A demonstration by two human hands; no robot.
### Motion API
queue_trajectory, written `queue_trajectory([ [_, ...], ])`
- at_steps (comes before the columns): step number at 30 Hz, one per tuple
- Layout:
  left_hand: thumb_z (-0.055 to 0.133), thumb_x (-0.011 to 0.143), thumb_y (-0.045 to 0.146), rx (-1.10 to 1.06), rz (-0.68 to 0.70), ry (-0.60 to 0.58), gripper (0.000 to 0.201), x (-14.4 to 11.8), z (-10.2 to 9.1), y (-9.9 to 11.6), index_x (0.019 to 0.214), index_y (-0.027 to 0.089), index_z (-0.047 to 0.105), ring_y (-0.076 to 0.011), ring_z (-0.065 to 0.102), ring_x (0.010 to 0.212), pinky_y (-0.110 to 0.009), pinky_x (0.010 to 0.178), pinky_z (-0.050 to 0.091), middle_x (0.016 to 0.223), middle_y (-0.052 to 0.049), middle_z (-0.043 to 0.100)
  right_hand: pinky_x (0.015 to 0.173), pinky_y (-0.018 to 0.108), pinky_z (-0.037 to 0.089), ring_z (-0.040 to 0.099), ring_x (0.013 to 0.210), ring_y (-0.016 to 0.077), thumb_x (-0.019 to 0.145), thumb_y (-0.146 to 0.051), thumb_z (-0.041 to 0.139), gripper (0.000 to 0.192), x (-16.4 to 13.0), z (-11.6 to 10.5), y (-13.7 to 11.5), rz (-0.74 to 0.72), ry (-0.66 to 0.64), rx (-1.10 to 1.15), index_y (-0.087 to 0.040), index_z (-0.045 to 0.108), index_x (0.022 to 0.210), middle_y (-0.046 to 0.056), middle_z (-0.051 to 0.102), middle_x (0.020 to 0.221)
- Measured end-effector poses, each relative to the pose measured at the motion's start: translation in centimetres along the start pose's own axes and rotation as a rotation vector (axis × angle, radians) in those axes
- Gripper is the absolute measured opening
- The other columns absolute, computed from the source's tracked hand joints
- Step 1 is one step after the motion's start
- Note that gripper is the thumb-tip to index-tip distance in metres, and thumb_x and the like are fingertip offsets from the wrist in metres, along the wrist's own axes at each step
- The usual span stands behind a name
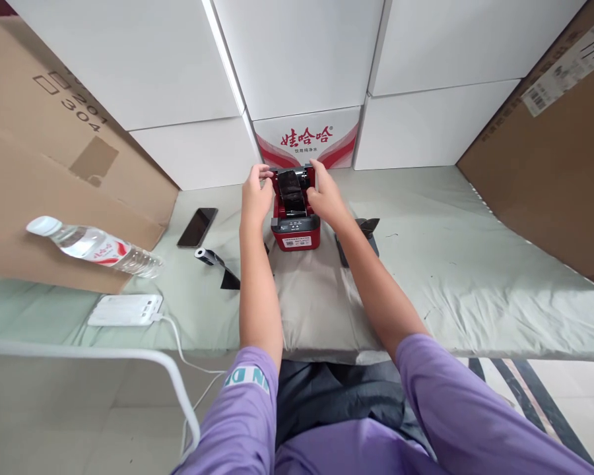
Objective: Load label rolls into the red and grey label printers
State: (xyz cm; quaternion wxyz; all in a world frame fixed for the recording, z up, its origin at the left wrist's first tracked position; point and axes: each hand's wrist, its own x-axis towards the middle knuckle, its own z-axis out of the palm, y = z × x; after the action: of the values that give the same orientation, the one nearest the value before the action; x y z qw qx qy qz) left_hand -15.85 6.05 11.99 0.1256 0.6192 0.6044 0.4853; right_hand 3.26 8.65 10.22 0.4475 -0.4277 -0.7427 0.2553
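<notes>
Purple sleeves, two, mine, nearest the lens. One white power bank with cable; one water bottle lying on its side; one black phone; one small black roll. One red label printer mid-table on the grey cloth, my left hand and right hand gripping its two sides, fingers curled on it.

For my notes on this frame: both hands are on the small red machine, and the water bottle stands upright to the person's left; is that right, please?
Not quite: in the head view the water bottle lies on its side, not upright. It is to the person's left, and the left hand and right hand are both on the red machine.
</notes>
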Motion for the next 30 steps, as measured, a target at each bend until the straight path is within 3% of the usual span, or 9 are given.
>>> queue_trajectory([
  [4,0.055,0.092,0.013,0.026,0.016,-0.065,0.033,-0.1,0.2,-0.1,0.119,0.018,0.074,-0.0223,0.068,0.115,-0.034,0.109,0.050,0.122,-0.009,0.077,0.139,0.053,0.022,0.031,0.165,0.0289,0.089,-0.016,0.049,0.073,0.4,1.7,1.4,-0.005,-0.012,0.039,-0.020,0.042,0.162,0.008,0.043,0.171],
  [8,0.065,0.086,0.015,0.054,0.062,-0.130,0.043,-0.4,-0.5,-0.2,0.128,0.019,0.074,-0.0207,0.067,0.100,-0.033,0.099,0.053,0.115,-0.007,0.077,0.140,0.056,0.018,0.025,0.167,0.0304,0.087,-0.016,0.050,0.074,0.7,2.0,2.1,0.006,0.018,0.019,-0.017,0.044,0.161,0.012,0.037,0.174],
  [11,0.069,0.085,0.019,0.093,0.079,-0.118,0.031,-0.5,-0.7,0.1,0.115,0.020,0.079,-0.0198,0.063,0.091,-0.034,0.095,0.053,0.107,-0.006,0.075,0.139,0.058,0.018,0.022,0.168,0.0313,0.087,-0.016,0.051,0.073,0.9,2.0,2.4,0.035,0.021,0.009,-0.018,0.046,0.159,0.012,0.035,0.175],
  [14,0.071,0.086,0.025,0.100,0.099,-0.120,0.017,-0.6,-0.9,0.5,0.099,0.022,0.083,-0.0215,0.062,0.096,-0.036,0.096,0.052,0.105,-0.006,0.071,0.139,0.055,0.020,0.026,0.167,0.0293,0.085,-0.014,0.050,0.075,0.9,2.0,2.6,0.052,0.014,0.025,-0.018,0.044,0.160,0.011,0.038,0.174],
  [17,0.077,0.081,0.031,0.036,0.134,-0.208,0.014,-0.8,-1.5,0.6,0.090,0.022,0.084,-0.0232,0.062,0.105,-0.037,0.098,0.050,0.108,-0.006,0.068,0.139,0.052,0.022,0.031,0.164,0.0280,0.085,-0.015,0.049,0.076,0.9,2.0,2.7,0.047,0.024,0.026,-0.015,0.043,0.161,0.014,0.039,0.172],
  [22,0.077,0.079,0.054,-0.121,0.040,-0.436,0.036,-1.3,-2.5,0.5,0.080,0.019,0.081,-0.0201,0.061,0.082,-0.035,0.080,0.049,0.086,-0.005,0.070,0.135,0.048,0.031,0.037,0.160,0.0256,0.090,-0.018,0.046,0.072,1.1,1.9,3.1,0.042,0.038,0.033,-0.018,0.042,0.162,0.015,0.043,0.168],
  [26,0.067,0.083,0.074,-0.084,-0.129,-0.636,0.059,-1.6,-2.9,0.5,0.065,0.019,0.077,-0.0175,0.055,0.063,-0.035,0.069,0.046,0.061,-0.005,0.062,0.137,0.044,0.026,0.034,0.162,0.0252,0.092,-0.021,0.048,0.073,1.3,2.2,3.5,0.048,0.024,0.032,-0.011,0.038,0.164,0.018,0.038,0.171],
  [28,0.057,0.086,0.080,-0.089,-0.181,-0.656,0.068,-1.6,-2.8,0.5,0.063,0.019,0.076,-0.0160,0.051,0.058,-0.035,0.066,0.045,0.058,-0.005,0.060,0.138,0.046,0.021,0.029,0.165,0.0258,0.094,-0.024,0.049,0.074,1.5,2.4,3.6,0.044,0.020,0.043,-0.013,0.035,0.166,0.017,0.035,0.174],
  [30,0.057,0.087,0.077,-0.085,-0.188,-0.585,0.065,-1.4,-2.5,0.2,0.063,0.019,0.075,-0.0157,0.049,0.057,-0.035,0.066,0.045,0.058,-0.005,0.059,0.138,0.048,0.019,0.026,0.166,0.0255,0.096,-0.029,0.050,0.074,1.5,2.6,3.7,0.040,0.021,0.065,-0.015,0.033,0.167,0.015,0.032,0.176],
])
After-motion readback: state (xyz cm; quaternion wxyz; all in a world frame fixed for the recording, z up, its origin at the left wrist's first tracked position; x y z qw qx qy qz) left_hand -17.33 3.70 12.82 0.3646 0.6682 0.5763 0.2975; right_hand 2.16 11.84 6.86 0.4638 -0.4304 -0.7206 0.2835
